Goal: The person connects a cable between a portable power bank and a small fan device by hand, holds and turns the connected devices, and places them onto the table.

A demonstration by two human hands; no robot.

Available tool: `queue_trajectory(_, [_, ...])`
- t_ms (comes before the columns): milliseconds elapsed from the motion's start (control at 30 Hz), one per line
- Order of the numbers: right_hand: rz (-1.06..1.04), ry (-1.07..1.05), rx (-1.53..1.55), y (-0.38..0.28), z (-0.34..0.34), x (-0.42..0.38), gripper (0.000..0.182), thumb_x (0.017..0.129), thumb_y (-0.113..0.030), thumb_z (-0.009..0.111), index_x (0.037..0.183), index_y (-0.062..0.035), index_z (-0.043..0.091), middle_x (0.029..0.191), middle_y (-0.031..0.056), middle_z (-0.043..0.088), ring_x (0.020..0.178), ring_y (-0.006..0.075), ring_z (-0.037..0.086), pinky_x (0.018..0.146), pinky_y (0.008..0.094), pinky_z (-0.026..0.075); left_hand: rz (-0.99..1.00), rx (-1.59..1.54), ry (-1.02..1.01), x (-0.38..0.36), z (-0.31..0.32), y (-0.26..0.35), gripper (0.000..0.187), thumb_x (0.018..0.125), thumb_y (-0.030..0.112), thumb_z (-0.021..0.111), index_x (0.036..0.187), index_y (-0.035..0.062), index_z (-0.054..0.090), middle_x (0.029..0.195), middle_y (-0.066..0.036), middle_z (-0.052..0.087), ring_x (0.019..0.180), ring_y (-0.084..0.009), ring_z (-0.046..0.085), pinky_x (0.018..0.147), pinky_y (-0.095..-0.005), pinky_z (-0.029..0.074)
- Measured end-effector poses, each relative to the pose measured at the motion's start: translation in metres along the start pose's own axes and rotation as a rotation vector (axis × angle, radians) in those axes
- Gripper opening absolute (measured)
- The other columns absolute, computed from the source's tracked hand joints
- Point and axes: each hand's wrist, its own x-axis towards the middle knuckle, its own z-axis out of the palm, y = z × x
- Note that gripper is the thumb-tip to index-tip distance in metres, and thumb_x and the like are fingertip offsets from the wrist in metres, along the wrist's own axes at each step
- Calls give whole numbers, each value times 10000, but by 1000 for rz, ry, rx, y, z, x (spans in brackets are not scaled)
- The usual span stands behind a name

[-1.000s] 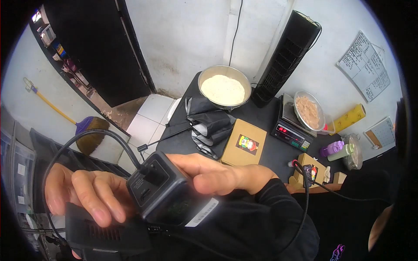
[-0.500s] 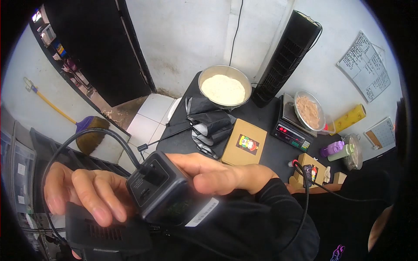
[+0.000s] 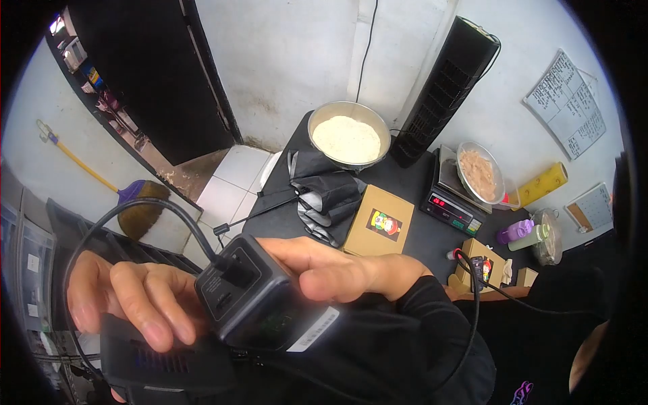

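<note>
Close to the camera, my right hand (image 3: 351,273) grips a dark grey power bank (image 3: 260,300), with its thumb along the near side. A black cable (image 3: 182,210) is plugged into the power bank's top face, and a white barcode label (image 3: 314,329) sits at its lower edge. To the left, my left hand (image 3: 145,297) has its fingers bent over a black slotted case (image 3: 162,361). Its fingertips lie beside the power bank. Most of the left palm and thumb is hidden behind the case.
On the black table stand a bowl of white powder (image 3: 347,138), black bags (image 3: 327,199), a cardboard box (image 3: 379,223) and a scale (image 3: 451,212) carrying a bowl of pinkish food (image 3: 478,174). A tower fan (image 3: 445,88) rises behind. A person in black (image 3: 547,337) is at right.
Both hands hold nearly the same pose. The faint glow behind the case's slots has shifted from reddish to purplish.
</note>
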Motion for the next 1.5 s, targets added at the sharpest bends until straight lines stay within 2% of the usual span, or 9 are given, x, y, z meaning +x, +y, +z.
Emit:
queue_trajectory(67, [-12,-1,-6,-1,0,1,636,901,-467,483,1247,57,384,1055,57,526,977,102,453,842,248,367,-77,28,-31,-1,-2,5,658,681,196,811,1173,170,376,1037,-206,575,954,-334,619,869,-586,453])
queue_trajectory(267, [3,3,-6,0,-1,1,605,906,-457,477,1222,53,402,1047,59,526,973,102,452,840,248,367,-49,23,-15,1,-1,2,678,678,189,813,1190,178,368,1060,-202,569,969,-333,613,883,-572,450])
queue_trajectory(567, [9,12,-30,0,-4,2,604,901,-461,481,1212,51,411,1034,55,530,960,100,454,829,247,368,-138,41,-1,0,-2,5,648,680,180,812,1168,176,385,1045,-196,576,958,-326,618,878,-572,456])
queue_trajectory(700, [-2,12,-2,1,-3,4,606,900,-463,481,1211,52,411,1030,53,531,958,100,454,827,247,366,-14,15,-11,-2,-8,-5,657,683,185,809,1177,182,376,1047,-195,576,960,-332,619,873,-574,459])
queue_trajectory(1167, [-12,-2,47,1,-6,4,617,907,-449,485,1248,58,393,1094,73,535,1014,108,464,868,252,371,-99,-7,-59,4,-10,-4,673,692,180,802,1206,182,368,1101,-207,556,1020,-336,596,913,-538,449])
queue_trajectory(1300, [-45,-2,28,-1,-9,3,617,916,-436,477,1270,59,380,1137,84,527,1049,117,464,897,260,368,-50,-65,-10,6,-7,-15,685,667,172,820,1194,155,384,1091,-234,553,1013,-361,591,907,-521,453])
queue_trajectory(1367, [158,104,73,-10,-6,0,954,734,-657,600,1329,44,345,1242,99,486,1157,153,448,976,295,334,-45,-111,4,5,-12,-18,677,663,172,822,1184,136,391,1072,-250,556,1011,-382,585,904,-512,454])
queue_trajectory(1400, [156,107,74,-13,-5,-2,954,734,-657,600,1329,44,345,1242,99,486,1157,153,448,976,295,334,-42,-134,10,4,-14,-20,674,661,173,823,1179,127,394,1062,-258,558,1009,-392,582,903,-508,455])
queue_trajectory(1500, [171,157,59,-15,-5,-8,985,711,-680,605,1333,38,344,1243,103,487,1162,159,450,979,297,334,-203,-106,-44,0,-18,-20,683,639,183,835,1156,105,396,1139,-213,509,945,-381,592,852,-494,485])
